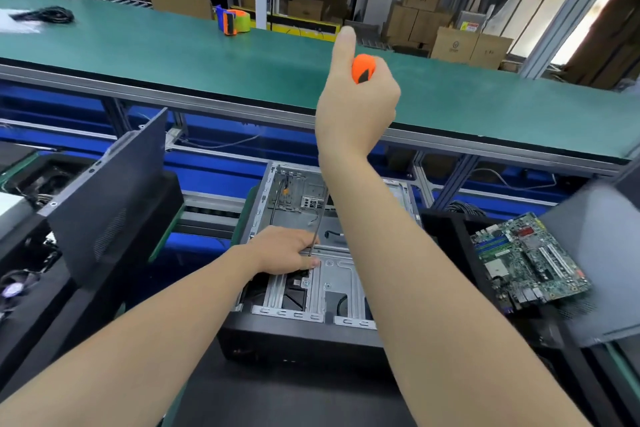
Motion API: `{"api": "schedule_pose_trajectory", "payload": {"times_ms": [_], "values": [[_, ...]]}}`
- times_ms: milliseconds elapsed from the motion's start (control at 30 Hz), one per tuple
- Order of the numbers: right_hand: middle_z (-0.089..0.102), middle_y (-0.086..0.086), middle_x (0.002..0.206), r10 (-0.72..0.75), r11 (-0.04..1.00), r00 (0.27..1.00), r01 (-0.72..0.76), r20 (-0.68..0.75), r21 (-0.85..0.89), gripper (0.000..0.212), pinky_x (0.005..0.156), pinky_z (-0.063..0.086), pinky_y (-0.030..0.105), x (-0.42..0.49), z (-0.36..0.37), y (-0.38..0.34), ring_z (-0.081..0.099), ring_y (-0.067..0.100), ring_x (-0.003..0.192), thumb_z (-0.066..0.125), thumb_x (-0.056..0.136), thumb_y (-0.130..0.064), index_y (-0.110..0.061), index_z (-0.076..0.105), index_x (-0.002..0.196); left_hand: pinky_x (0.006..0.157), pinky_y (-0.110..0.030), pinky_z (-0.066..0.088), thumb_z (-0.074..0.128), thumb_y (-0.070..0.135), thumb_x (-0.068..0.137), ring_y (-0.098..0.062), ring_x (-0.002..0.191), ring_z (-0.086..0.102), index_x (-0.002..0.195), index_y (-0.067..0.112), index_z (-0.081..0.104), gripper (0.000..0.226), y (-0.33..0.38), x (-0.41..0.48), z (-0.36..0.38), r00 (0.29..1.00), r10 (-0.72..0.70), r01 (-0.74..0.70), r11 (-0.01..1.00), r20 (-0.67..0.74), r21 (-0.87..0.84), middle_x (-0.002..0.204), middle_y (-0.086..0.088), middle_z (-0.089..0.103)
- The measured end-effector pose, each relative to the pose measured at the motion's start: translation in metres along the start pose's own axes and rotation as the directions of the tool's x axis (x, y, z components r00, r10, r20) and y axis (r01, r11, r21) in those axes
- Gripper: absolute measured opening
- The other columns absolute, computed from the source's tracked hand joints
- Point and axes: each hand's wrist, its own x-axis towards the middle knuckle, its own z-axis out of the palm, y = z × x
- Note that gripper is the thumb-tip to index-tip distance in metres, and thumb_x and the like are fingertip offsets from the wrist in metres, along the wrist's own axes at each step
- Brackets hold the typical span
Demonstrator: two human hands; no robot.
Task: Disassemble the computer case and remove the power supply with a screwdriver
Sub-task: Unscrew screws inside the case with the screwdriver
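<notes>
Computer case (277, 336) open | right hand (356, 107) fingers wrap screwdriver (363, 68) | left hand (284, 250) fingers flat on its inner edge

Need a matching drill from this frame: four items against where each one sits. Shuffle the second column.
Items
1. screwdriver
2. motherboard
3. tape dispenser
4. side panel

Places
A. on the green bench, far side
B. standing tilted, left of the case
C. gripped in the right hand, tip down inside the case
D. lying right of the case

Pairs: 1-C, 2-D, 3-A, 4-B
</notes>
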Motion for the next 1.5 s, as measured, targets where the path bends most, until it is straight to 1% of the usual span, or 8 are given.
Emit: {"api": "schedule_pose_trajectory", "payload": {"times_ms": [133, 233, 367, 533, 700, 900, 1200, 1500], "values": [[0.023, -0.001, 0.059, 0.131, 0.986, 0.954, -0.153, 0.271, 0.062, 0.06, 0.055, 0.025, 0.033, 0.014, 0.001, -0.001, 0.02, 0.021, 0.058, 0.07, 0.099, -0.02, -0.023, 0.023, 0.06, 0.078, -0.032, 0.033, 0.044, 0.062, 0.098, -0.017, 0.1, 0.058, 0.121, 0.031, 0.05, 0.039, -0.001, 0.0, 0.002, 0.999, 0.017, -0.016, 1.0, -0.029, 0.014, 0.107, 0.014, 0.062], [0.023, 0.004, 0.059, 0.149, 0.951, 0.773, -0.283, 0.617, 0.125, 0.05, 0.046, 0.019, 0.025, 0.022, -0.003, 0.001, 0.015, 0.021, 0.05, 0.065, 0.099, -0.011, -0.022, 0.03, 0.065, 0.072, -0.033, 0.03, 0.044, 0.061, 0.098, -0.013, 0.081, 0.044, 0.098, 0.038, 0.035, 0.025, -0.001, -0.002, 0.002, 0.998, 0.027, -0.026, 1.0, -0.06, 0.015, 0.075, 0.023, 0.04], [0.018, 0.001, 0.057, 0.077, 0.921, 0.483, -0.369, 0.872, 0.123, 0.045, 0.043, 0.014, 0.021, 0.032, -0.005, 0.002, 0.011, 0.017, 0.044, 0.055, 0.102, -0.013, -0.021, 0.032, 0.064, 0.074, -0.033, 0.032, 0.042, 0.064, 0.098, -0.012, 0.084, 0.046, 0.105, 0.038, 0.038, 0.027, -0.004, -0.003, 0.003, 0.999, 0.022, -0.021, 1.0, -0.038, 0.009, 0.08, 0.022, 0.042], [0.025, -0.004, 0.052, 0.001, 0.871, 0.282, -0.472, 0.959, 0.137, 0.036, 0.04, 0.016, 0.018, 0.04, -0.007, 0.006, 0.016, 0.012, 0.038, 0.053, 0.1, -0.017, -0.019, 0.035, 0.068, 0.078, -0.034, 0.036, 0.04, 0.068, 0.096, -0.01, 0.09, 0.051, 0.125, 0.037, 0.044, 0.042, -0.005, -0.001, 0.003, 1.0, 0.007, -0.007, 0.999, -0.006, -0.034, 0.106, 0.018, 0.058], [0.038, 0.005, 0.07, -0.069, 0.923, 0.482, -0.3, 0.874, 0.239, 0.013, 0.041, 0.02, 0.023, 0.027, -0.007, 0.005, 0.019, 0.015, 0.046, 0.042, 0.115, -0.03, -0.021, 0.036, 0.108, 0.074, -0.033, 0.033, 0.041, 0.065, 0.098, -0.011, 0.085, 0.05, 0.111, 0.04, 0.041, 0.028, -0.004, -0.003, 0.003, 1.0, 0.001, -0.002, 1.0, -0.03, -0.026, 0.085, 0.023, 0.047], [0.061, 0.017, 0.076, -0.253, 0.967, 0.895, 0.233, 0.368, 0.1, 0.024, 0.052, 0.053, 0.041, -0.001, -0.007, 0.007, 0.057, 0.028, 0.055, 0.058, 0.11, -0.024, -0.005, 0.047, 0.102, 0.088, -0.035, 0.04, 0.041, 0.063, 0.099, -0.016, 0.108, 0.059, 0.129, 0.036, 0.047, 0.041, -0.001, -0.003, 0.0, 1.0, -0.014, 0.014, 0.999, 0.002, -0.037, 0.127, 0.013, 0.063], [0.041, -0.011, 0.059, -0.135, 0.99, 0.99, 0.133, -0.039, -0.05, 0.031, 0.049, 0.028, 0.02, -0.007, 0.0, -0.003, 0.04, 0.007, 0.055, 0.047, 0.107, -0.016, -0.018, 0.046, 0.077, 0.098, -0.033, 0.04, 0.042, 0.065, 0.098, -0.012, 0.126, 0.055, 0.14, 0.037, 0.052, 0.051, 0.0, -0.001, 0.002, 0.999, -0.024, 0.023, 0.999, -0.022, -0.032, 0.142, 0.017, 0.057], [0.03, 0.007, 0.053, 0.147, 0.948, 0.879, -0.257, 0.453, 0.19, 0.048, 0.046, 0.022, 0.025, 0.034, -0.023, -0.006, 0.022, 0.019, 0.043, 0.05, 0.107, -0.019, -0.014, 0.039, 0.061, 0.086, -0.03, 0.033, 0.043, 0.064, 0.099, -0.013, 0.107, 0.057, 0.129, 0.033, 0.052, 0.044, 0.0, -0.003, 0.002, 0.999, -0.015, 0.013, 0.998, -0.045, -0.056, 0.125, 0.012, 0.063]]}}
